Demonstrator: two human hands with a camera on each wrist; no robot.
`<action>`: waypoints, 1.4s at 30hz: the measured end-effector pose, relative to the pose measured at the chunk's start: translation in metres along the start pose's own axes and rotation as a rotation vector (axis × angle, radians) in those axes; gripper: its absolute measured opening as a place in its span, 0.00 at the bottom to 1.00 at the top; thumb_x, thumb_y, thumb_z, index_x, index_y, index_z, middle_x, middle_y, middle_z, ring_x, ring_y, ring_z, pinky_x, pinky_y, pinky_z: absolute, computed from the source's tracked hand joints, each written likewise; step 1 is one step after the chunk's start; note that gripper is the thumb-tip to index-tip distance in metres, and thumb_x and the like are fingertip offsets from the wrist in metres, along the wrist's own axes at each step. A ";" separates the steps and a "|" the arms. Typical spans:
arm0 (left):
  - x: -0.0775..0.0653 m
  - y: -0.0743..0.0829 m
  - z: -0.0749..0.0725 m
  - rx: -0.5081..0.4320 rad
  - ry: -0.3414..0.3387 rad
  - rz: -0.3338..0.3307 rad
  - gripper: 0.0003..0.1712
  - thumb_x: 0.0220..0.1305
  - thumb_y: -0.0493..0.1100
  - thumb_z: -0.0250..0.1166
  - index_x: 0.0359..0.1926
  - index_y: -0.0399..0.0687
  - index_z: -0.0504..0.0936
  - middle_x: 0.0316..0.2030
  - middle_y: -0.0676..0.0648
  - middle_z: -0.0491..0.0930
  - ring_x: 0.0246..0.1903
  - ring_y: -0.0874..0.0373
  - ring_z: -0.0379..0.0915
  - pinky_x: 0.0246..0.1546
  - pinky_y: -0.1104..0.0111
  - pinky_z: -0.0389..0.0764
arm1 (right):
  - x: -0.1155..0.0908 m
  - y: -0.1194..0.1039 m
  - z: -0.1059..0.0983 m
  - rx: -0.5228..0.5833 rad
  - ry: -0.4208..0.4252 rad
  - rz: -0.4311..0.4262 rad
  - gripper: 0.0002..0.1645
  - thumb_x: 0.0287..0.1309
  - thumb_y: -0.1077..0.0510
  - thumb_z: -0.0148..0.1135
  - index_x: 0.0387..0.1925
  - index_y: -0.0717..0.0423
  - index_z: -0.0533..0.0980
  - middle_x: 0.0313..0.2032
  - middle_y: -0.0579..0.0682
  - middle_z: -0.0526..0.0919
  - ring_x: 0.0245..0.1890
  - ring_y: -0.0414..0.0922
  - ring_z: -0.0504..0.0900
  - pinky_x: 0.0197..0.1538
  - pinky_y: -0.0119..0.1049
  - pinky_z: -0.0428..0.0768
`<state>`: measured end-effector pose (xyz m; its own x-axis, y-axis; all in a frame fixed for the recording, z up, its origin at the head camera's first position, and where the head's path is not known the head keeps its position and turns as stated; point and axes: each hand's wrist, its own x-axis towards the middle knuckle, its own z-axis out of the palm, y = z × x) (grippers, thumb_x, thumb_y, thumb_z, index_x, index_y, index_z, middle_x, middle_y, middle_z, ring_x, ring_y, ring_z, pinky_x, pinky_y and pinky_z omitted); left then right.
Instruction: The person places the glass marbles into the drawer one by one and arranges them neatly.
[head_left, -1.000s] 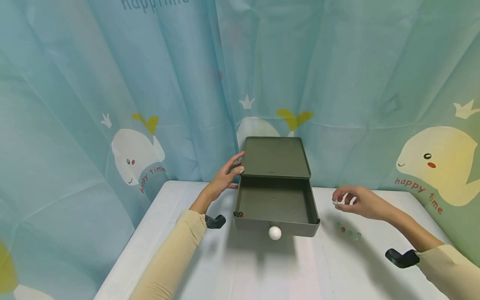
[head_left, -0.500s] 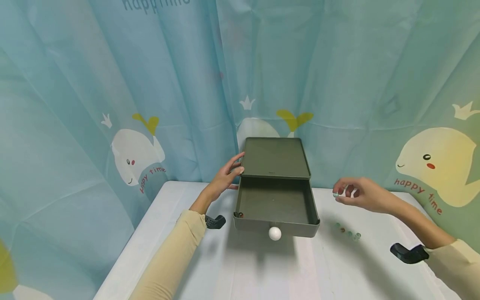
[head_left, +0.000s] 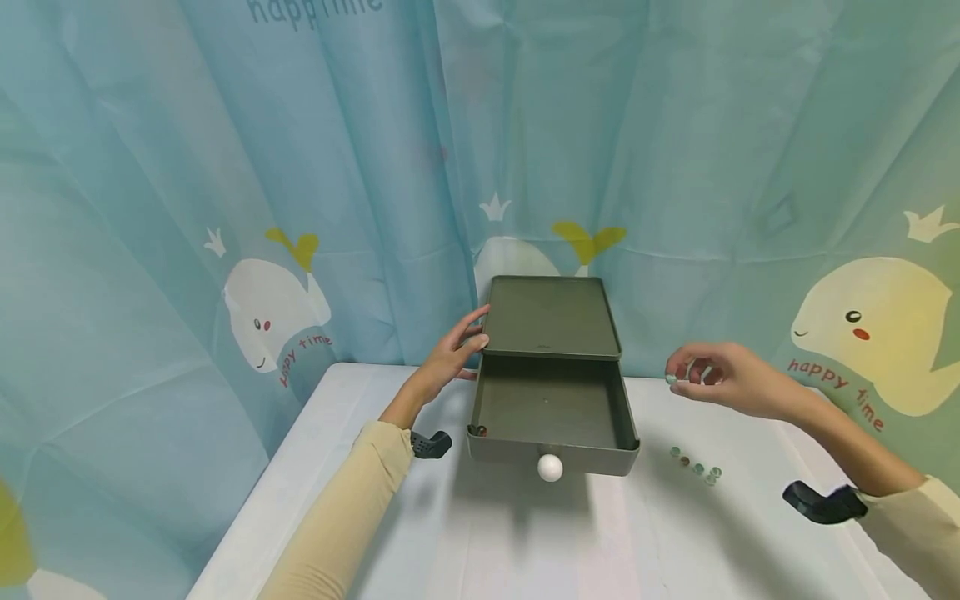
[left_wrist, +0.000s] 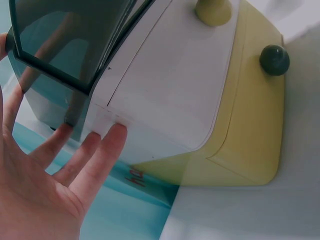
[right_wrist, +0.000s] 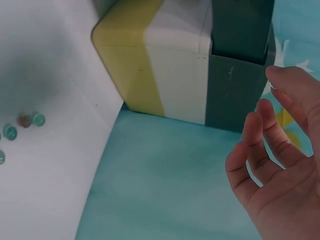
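A stacked drawer box stands at the back of the table, its dark green top drawer pulled out toward me. My left hand rests on the box's left side; in the left wrist view its spread, straight fingers touch the white section. Right of the box, above the table, my right hand pinches a small pale green glass marble between thumb and forefinger. In the right wrist view that marble is almost wholly hidden by the fingers. A small dark reddish marble lies in the drawer's front left corner.
Several glass marbles, green and one brownish, lie on the white table below my right hand. The drawer's white round knob juts forward. White and yellow sections sit beneath the green one. A blue-green curtain hangs behind.
My right hand has risen a little from the table with the marble, and the marbles below it show more plainly. The left hand and the drawer stay put.
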<state>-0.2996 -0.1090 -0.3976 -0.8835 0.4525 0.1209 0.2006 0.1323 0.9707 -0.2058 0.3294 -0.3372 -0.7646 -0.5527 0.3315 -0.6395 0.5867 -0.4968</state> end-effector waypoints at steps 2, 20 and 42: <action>0.000 0.000 0.000 0.002 0.000 0.000 0.36 0.75 0.56 0.55 0.80 0.74 0.56 0.78 0.42 0.53 0.71 0.41 0.62 0.55 0.42 0.79 | 0.002 -0.002 -0.002 0.006 0.007 -0.011 0.17 0.57 0.66 0.74 0.41 0.41 0.81 0.30 0.36 0.81 0.29 0.37 0.78 0.30 0.31 0.77; 0.003 0.000 0.000 -0.012 0.000 -0.012 0.35 0.75 0.57 0.56 0.79 0.78 0.58 0.77 0.44 0.54 0.71 0.43 0.62 0.55 0.43 0.80 | 0.021 -0.025 -0.023 0.019 0.094 -0.073 0.20 0.53 0.71 0.74 0.43 0.47 0.82 0.30 0.41 0.80 0.29 0.38 0.77 0.31 0.29 0.75; 0.001 0.000 0.000 -0.017 0.003 -0.017 0.35 0.75 0.57 0.56 0.79 0.77 0.58 0.77 0.43 0.54 0.71 0.42 0.61 0.55 0.43 0.80 | 0.068 -0.059 -0.015 0.148 -0.161 -0.075 0.11 0.62 0.61 0.73 0.45 0.48 0.83 0.28 0.44 0.76 0.28 0.42 0.77 0.31 0.33 0.78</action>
<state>-0.3007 -0.1086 -0.3976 -0.8881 0.4475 0.1051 0.1783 0.1245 0.9761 -0.2209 0.2662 -0.2730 -0.6849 -0.6859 0.2457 -0.6665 0.4535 -0.5917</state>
